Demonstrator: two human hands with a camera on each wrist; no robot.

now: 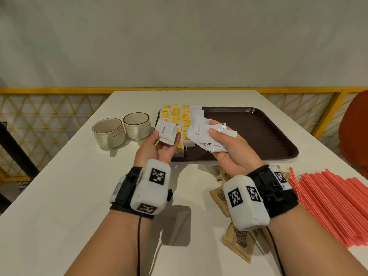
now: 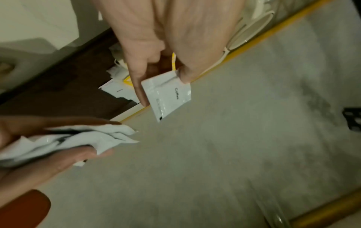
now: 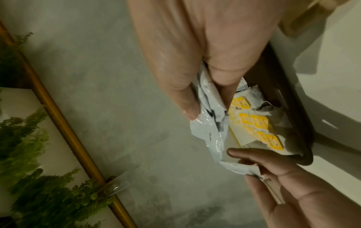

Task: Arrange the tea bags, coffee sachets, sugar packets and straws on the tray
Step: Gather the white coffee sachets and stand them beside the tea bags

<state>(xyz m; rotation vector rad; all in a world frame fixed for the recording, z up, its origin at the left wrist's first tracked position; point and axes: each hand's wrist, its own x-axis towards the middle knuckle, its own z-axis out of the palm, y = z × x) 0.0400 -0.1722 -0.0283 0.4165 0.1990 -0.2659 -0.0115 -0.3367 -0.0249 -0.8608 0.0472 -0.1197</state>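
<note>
Here, two hands raised side by side above the near edge of a brown tray. Left hand, palm up, pinching a single white coffee sachet between thumb and fingertips; in the left wrist view, the same sachet gripped at one corner, hanging clear of everything else. Right hand, just beside the left, fingers curled round a bunch of coffee sachets, thumb pressed on top. Beyond the left hand's fingers, rows of yellow tea bags lying on the tray's left end, with more white sachets just beyond the right hand's fingertips. Left of the left hand, two cups on the table, touching each other. Beneath and behind the right wrist, brown sugar packets loose on the table. Further right of that wrist, a pile of red straws, well apart from the tray.
</note>
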